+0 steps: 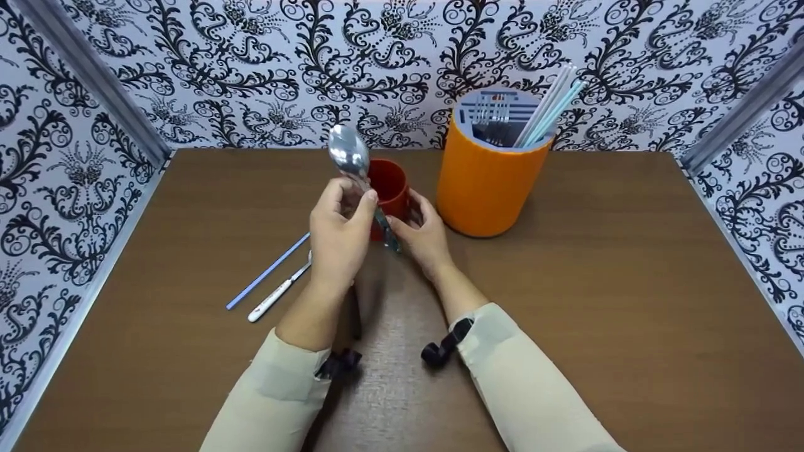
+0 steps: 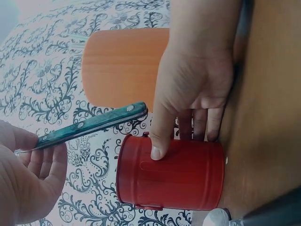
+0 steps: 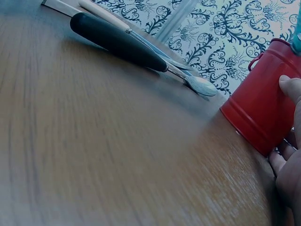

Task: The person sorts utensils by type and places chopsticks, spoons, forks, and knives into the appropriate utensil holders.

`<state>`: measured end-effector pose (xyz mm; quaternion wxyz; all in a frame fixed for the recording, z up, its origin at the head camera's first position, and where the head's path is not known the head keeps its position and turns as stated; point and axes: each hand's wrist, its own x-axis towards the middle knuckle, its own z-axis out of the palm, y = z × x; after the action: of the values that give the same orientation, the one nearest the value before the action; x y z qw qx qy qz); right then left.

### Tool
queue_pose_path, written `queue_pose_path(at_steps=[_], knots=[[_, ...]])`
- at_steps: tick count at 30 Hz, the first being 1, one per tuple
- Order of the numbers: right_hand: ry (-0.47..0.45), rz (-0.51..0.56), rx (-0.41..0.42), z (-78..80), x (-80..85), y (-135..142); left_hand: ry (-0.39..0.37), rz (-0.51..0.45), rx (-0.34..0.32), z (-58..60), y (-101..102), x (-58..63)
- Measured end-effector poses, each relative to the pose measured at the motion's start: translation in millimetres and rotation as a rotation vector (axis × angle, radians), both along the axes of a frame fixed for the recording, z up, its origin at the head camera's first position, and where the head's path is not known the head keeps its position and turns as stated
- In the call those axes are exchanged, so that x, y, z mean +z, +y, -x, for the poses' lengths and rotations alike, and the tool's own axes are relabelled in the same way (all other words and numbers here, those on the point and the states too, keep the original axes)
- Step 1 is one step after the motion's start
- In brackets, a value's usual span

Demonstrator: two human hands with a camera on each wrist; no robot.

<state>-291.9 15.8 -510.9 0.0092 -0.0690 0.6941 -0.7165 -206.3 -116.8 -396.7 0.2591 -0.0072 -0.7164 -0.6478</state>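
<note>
My left hand pinches a large metal spoon near the middle, thumb on top. The spoon's bowl points up and away, and its green riveted handle slants down over the near side of a red metal cup. Standing upright on the table, the cup has a small loop on its side. My right hand grips the cup from the right, with the thumb on its near wall and the fingers partly hidden behind it. The cup's left side is hidden by my left hand in the head view.
Left of the cup lie a blue patterned stick, a white-handled utensil and a black-handled utensil with a small spoon-like end. An orange cylindrical holder with forks and pale sticks stands at the right, near the patterned back wall.
</note>
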Motion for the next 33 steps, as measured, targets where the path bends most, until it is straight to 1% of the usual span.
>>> queue_pose_path(at_steps=[5,9,16,20,25,29,33], knots=[[0.010,0.014,-0.003,1.7,-0.7,-1,0.038,-0.056,0.048,7.5,-1,2.3],[0.012,-0.001,-0.012,2.7,-1.2,-2,0.076,-0.108,0.074,11.8,-2,1.4],[0.023,-0.005,0.000,1.9,-3.3,1,0.191,-0.197,0.144,16.0,-6,-3.3],[0.027,-0.003,0.007,2.2,-3.0,2,0.235,-0.213,0.177,17.6,-7,-4.8],[0.021,-0.002,0.015,1.0,-3.1,3,0.240,-0.225,0.186,20.3,-11,-7.3],[0.018,0.004,0.019,0.6,-3.9,2,0.257,-0.239,0.220,20.7,-12,-8.4],[0.019,0.025,0.026,1.5,-4.7,1,0.242,-0.259,0.234,22.8,-14,-12.7]])
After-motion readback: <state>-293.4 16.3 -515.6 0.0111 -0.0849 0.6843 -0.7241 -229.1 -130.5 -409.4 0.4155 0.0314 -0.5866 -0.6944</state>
